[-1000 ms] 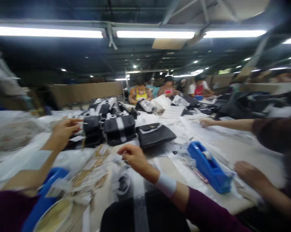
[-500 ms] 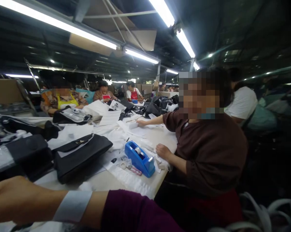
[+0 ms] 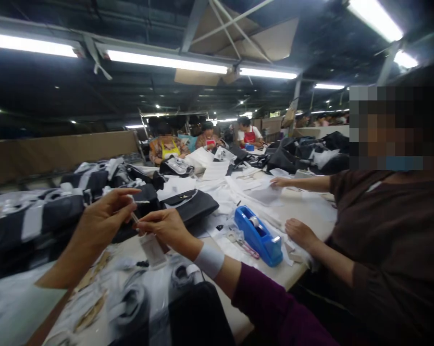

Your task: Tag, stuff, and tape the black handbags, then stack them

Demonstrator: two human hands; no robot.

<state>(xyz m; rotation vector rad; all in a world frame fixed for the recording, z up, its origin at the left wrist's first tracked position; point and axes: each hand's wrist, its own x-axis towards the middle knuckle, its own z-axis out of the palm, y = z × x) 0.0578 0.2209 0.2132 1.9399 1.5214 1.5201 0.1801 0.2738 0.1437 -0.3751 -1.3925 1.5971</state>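
Note:
My left hand [image 3: 103,218] and my right hand [image 3: 166,229] meet above the worktable [image 3: 292,274], fingers pinched. Between them they hold a small pale tag [image 3: 152,249] on a thin string or pin, and the tag hangs under my right fingers. Below my hands lies a black bag [image 3: 188,312] wrapped in clear plastic. A stack of black bags with pale bands [image 3: 40,216] is just behind my left hand.
A blue tape dispenser [image 3: 258,235] and scissors [image 3: 240,241] lie to the right. A co-worker in a brown top [image 3: 390,240] sits at the right, both hands on white paper [image 3: 263,194]. More black bags [image 3: 191,204] and other seated people are farther back.
The view swung right toward the co-worker, then back to my hands. My hands, apart a second ago, have come together on the tag.

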